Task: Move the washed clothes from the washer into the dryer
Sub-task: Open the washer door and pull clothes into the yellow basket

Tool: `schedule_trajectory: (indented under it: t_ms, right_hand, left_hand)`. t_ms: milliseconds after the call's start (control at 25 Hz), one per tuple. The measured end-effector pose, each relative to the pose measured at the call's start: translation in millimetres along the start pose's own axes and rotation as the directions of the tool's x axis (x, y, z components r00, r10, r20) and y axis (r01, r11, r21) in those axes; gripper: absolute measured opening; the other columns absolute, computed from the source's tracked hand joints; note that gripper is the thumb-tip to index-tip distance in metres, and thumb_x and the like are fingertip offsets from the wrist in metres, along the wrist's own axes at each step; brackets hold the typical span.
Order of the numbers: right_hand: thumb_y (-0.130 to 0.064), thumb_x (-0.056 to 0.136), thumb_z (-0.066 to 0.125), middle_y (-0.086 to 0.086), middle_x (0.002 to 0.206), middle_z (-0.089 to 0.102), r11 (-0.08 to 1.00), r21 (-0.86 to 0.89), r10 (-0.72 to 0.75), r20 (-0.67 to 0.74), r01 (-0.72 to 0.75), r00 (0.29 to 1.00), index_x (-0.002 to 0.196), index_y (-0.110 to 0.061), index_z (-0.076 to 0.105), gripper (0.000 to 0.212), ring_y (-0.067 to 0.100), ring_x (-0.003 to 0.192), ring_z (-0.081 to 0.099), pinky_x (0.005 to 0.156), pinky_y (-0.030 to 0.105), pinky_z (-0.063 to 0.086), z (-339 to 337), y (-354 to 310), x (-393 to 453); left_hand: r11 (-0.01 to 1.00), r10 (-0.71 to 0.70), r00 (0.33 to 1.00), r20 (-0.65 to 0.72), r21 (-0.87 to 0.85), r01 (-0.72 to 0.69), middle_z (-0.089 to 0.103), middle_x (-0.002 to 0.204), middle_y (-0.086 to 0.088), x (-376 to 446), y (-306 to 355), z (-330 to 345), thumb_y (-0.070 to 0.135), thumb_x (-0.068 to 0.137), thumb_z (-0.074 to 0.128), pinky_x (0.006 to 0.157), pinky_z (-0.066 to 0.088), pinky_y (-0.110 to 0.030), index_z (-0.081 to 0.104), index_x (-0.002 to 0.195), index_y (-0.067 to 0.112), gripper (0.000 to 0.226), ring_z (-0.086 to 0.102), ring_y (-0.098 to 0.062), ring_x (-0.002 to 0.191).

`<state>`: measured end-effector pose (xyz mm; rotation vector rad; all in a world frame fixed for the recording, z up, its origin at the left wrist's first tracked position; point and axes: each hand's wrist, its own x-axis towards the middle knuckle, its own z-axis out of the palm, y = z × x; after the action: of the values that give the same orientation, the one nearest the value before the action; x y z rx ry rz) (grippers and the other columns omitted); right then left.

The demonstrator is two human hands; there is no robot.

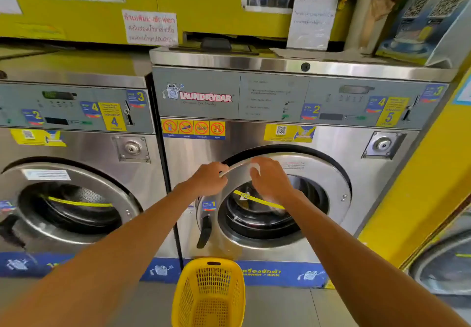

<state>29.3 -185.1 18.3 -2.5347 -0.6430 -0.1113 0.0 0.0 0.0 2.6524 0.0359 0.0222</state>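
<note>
The steel front-loading washer (pixel 331 143) marked LAUNDRYBAR is straight ahead. Its round door (pixel 321 173) stands slightly ajar at the top left edge. My left hand (pixel 209 178) grips the door's upper left rim. My right hand (pixel 270 181) lies on the door just to the right, fingers curled over the rim onto a small white patch that I cannot identify. Dark laundry (pixel 254 217) shows dimly through the glass behind a yellow strip. An empty yellow plastic basket (pixel 209 293) stands on the floor below the door. No dryer is recognisable.
A second washer (pixel 76 199) with a shut door stands to the left. Another machine's door (pixel 446 263) shows at the right edge beside a yellow pillar (pixel 420 186). A black door handle (pixel 205 232) hangs at the door's left side. Notices and a flower vase sit on top.
</note>
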Motion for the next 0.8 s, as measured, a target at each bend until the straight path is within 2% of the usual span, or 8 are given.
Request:
schedule_trajectory:
  t_ms: [40,120,200,320,440,520,640,800]
  right_hand:
    - [-0.019,0.102,0.043,0.013,0.145,0.051,1.000,0.006,0.018,-0.009,-0.018,1.000,0.140,-0.008,0.051,0.040,0.031,0.134,0.045,0.107,0.037,0.036,1,5,7]
    - [-0.024,0.103,0.040,0.010,0.158,0.034,0.998,-0.051,0.046,-0.012,-0.047,0.999,0.150,-0.015,0.037,0.048,0.029,0.145,0.031,0.113,0.043,0.032,7,16,21]
    - [-0.029,0.103,0.039,0.008,0.164,0.021,0.989,-0.137,0.046,-0.001,-0.045,0.999,0.154,-0.020,0.027,0.054,0.028,0.151,0.017,0.117,0.050,0.027,14,27,34]
    - [-0.035,0.102,0.039,0.008,0.166,0.014,0.975,-0.214,0.047,-0.057,-0.058,0.997,0.157,-0.021,0.016,0.061,0.028,0.153,0.011,0.120,0.049,0.022,22,47,47]
    - [-0.042,0.100,0.044,0.010,0.167,-0.003,0.911,-0.411,0.014,-0.024,-0.022,1.000,0.159,-0.021,0.003,0.075,0.030,0.154,-0.006,0.123,0.050,0.017,43,66,47]
    - [-0.044,0.097,0.049,0.011,0.166,-0.014,0.885,-0.464,0.021,0.004,-0.016,1.000,0.158,-0.021,-0.006,0.085,0.032,0.152,-0.016,0.122,0.053,0.018,51,72,46]
    - [-0.045,0.097,0.050,0.010,0.166,-0.013,0.897,-0.442,0.011,0.012,-0.005,1.000,0.158,-0.022,-0.004,0.085,0.032,0.152,-0.015,0.121,0.052,0.022,49,71,45]
    - [-0.048,0.098,0.046,0.008,0.167,-0.003,0.934,-0.356,-0.001,-0.026,-0.008,1.000,0.159,-0.023,0.011,0.075,0.030,0.154,-0.008,0.118,0.051,0.030,43,72,26]
  left_hand:
    - [0.999,-0.001,1.000,-0.012,-0.035,0.001,0.060,0.103,-0.010,9,0,5,0.016,0.095,0.045,0.073,0.043,-0.030,0.057,0.116,0.013,0.024,0.061,-0.032,0.097]
    - [0.996,-0.044,0.999,-0.011,-0.079,0.043,0.050,0.140,-0.011,23,0,16,0.016,0.096,0.046,0.094,0.046,-0.035,0.041,0.143,0.013,0.048,0.053,-0.033,0.123]
    - [0.995,-0.044,0.999,-0.012,-0.094,0.043,0.036,0.155,-0.009,36,0,31,0.017,0.096,0.046,0.105,0.042,-0.036,0.027,0.152,0.017,0.060,0.049,-0.031,0.131]
    - [0.989,-0.074,0.994,-0.083,-0.137,0.062,0.042,0.151,-0.009,53,-5,46,0.020,0.096,0.047,0.102,0.047,-0.034,0.029,0.152,0.018,0.059,0.058,-0.027,0.121]
    - [0.986,-0.073,0.983,-0.168,-0.159,0.046,0.044,0.150,-0.007,57,-15,60,0.017,0.095,0.053,0.111,0.040,-0.037,0.035,0.149,0.016,0.057,0.049,-0.026,0.132]
    - [0.992,-0.050,0.969,-0.241,-0.120,0.022,0.046,0.145,-0.005,54,-15,73,0.013,0.090,0.060,0.110,0.039,-0.033,0.038,0.146,0.018,0.060,0.044,-0.024,0.134]
    - [0.997,-0.046,0.939,-0.342,-0.073,0.022,0.051,0.130,-0.008,56,-8,75,0.014,0.088,0.063,0.100,0.044,-0.033,0.047,0.134,0.017,0.049,0.048,-0.027,0.123]
    - [0.996,-0.011,0.941,-0.338,-0.082,-0.018,0.054,0.122,-0.008,40,-11,74,0.008,0.087,0.065,0.094,0.048,-0.033,0.051,0.128,0.019,0.045,0.051,-0.026,0.116]
